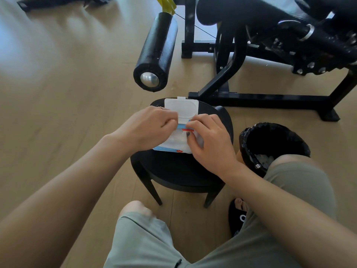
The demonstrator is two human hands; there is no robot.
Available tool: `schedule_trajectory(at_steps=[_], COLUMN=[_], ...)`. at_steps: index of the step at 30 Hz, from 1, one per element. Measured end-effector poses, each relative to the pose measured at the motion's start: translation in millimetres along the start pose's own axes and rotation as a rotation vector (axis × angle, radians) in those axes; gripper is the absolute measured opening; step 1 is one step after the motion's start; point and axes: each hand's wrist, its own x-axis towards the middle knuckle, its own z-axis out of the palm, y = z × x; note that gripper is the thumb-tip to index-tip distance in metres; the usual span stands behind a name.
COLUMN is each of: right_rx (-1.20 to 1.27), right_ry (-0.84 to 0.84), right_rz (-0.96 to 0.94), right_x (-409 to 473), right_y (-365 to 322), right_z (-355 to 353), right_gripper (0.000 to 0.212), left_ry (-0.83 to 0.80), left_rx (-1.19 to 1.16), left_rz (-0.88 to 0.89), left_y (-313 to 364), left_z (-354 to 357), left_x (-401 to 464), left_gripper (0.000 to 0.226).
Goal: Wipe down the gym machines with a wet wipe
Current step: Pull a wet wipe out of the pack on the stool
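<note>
Head view, looking down at a low black table (173, 171) on a light wood floor (67, 84). A wipe pack (177, 138), white with blue edging and a red strip, lies on the tabletop with its translucent lid (181, 108) flipped open and pointing away from the person.

The left hand (148, 126) rests on the left side of the pack, its fingers (170, 118) curled and pinching at the pack's opening just below the lid hinge; a ring shows on one finger. The right hand (208, 140) covers the right side of the pack, its fingers curled, with the thumb and forefinger pinching at the same opening beside the red strip. The two hands' fingertips nearly meet over the opening. Whether a wipe is already held between them cannot be told.

Just right of the table stands a bin (270, 144) lined with a black bag, with pale crumpled material at its bottom. Beyond the table is a black gym machine (260, 55), its base rail lying on the floor near the table's far edge. A padded roller (156, 51) with a metal end cap juts toward the camera, left of the frame. The person's knees, in grey-green shorts (154, 238), fill the foreground, and a foot in a black sandal (238, 215) stands under the right forearm.
</note>
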Motion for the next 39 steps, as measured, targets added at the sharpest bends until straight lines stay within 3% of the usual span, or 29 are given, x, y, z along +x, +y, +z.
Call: schedule_trajectory(at_steps=[5, 12, 25, 32, 39], right_rx=[0.007, 0.005, 0.016, 0.024, 0.021], right_ry=[0.003, 0.016, 0.021, 0.006, -0.002], right_rz=[0.007, 0.007, -0.003, 0.013, 0.014], right_x=[0, -1, 0, 0, 0], right_y=[0, 1, 2, 1, 2], right_z=[1, 1, 1, 0, -1], right_gripper=[0.031, 0.025, 0.020, 0.026, 0.027], left_ry=[-0.045, -0.091, -0.236, -0.201, -0.279], left_rx=[0.188, 0.380, 0.461, 0.549, 0.680], left_rz=[0.121, 0.223, 0.287, 0.275, 0.428], left_y=[2, 8, 10, 17, 9], left_z=[1, -6, -9, 5, 6], left_x=[6, 12, 25, 32, 36], left_gripper=[0.020, 0.026, 0.030, 0.030, 0.025])
